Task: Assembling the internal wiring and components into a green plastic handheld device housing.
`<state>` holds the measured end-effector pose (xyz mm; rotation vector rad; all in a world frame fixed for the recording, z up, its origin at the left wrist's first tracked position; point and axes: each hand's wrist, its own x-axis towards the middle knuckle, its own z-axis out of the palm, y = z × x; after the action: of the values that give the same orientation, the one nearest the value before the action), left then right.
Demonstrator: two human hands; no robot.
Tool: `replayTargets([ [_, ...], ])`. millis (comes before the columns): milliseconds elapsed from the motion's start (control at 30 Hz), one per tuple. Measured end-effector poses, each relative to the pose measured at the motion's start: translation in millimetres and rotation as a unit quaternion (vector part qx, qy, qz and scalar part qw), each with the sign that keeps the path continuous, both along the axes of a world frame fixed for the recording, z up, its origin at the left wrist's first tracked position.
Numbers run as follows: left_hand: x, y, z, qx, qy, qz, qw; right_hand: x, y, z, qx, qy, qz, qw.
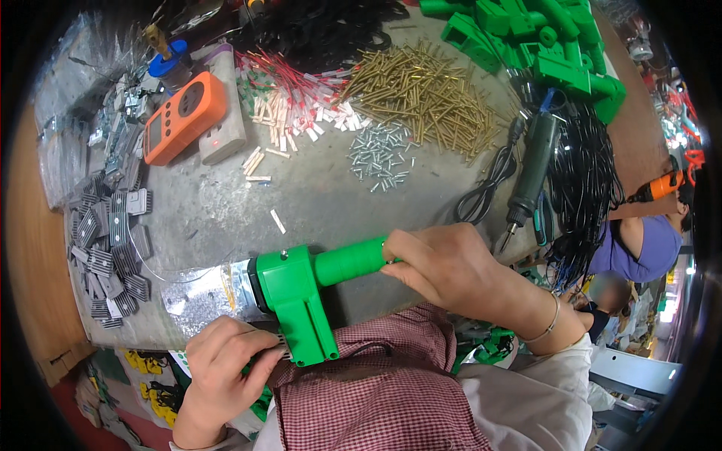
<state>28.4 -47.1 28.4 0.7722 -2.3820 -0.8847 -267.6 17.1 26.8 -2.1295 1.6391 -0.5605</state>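
Observation:
A green plastic tool housing with a round handle lies across the near edge of the bench in front of me. From its left side, past a black collar, a shiny silver sleeve sticks out. My right hand is closed round the right end of the handle. At the housing's lower left edge my left hand pinches a small grey ribbed piece, mostly hidden by the fingers and pressed against the housing. A thin wire curves over the sleeve.
Grey finned metal blocks pile up at the left, by an orange meter. Brass-coloured screws, small silver screws and white-tipped parts lie beyond. A dark power screwdriver, black cords and green housings stand right.

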Motion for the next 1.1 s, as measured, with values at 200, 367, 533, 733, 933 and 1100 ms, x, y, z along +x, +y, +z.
replayTargets([
  [200, 0, -2, 2, -0.009, -0.011, 0.013, 1.000, -1, -1, -10, -0.123, -0.053, 0.042, 0.990],
  [367, -1, -2, 3, -0.017, -0.016, 0.017, 1.000, 4, 8, -18, -0.129, -0.048, -0.004, 0.990],
  [533, 2, 0, 4, -0.028, -0.020, 0.021, 0.999, 6, 3, -16, -0.121, -0.019, -0.009, 0.992],
  [733, 2, 0, 4, -0.043, -0.020, 0.029, 0.998, -9, 8, -32, -0.189, 0.017, 0.042, 0.981],
  [933, -1, -3, 6, -0.051, -0.034, 0.035, 0.998, -26, 2, -33, -0.260, 0.002, 0.027, 0.965],
  [1100, -3, -1, 8, -0.051, -0.027, 0.046, 0.997, -81, -54, -13, -0.092, 0.102, -0.240, 0.961],
])
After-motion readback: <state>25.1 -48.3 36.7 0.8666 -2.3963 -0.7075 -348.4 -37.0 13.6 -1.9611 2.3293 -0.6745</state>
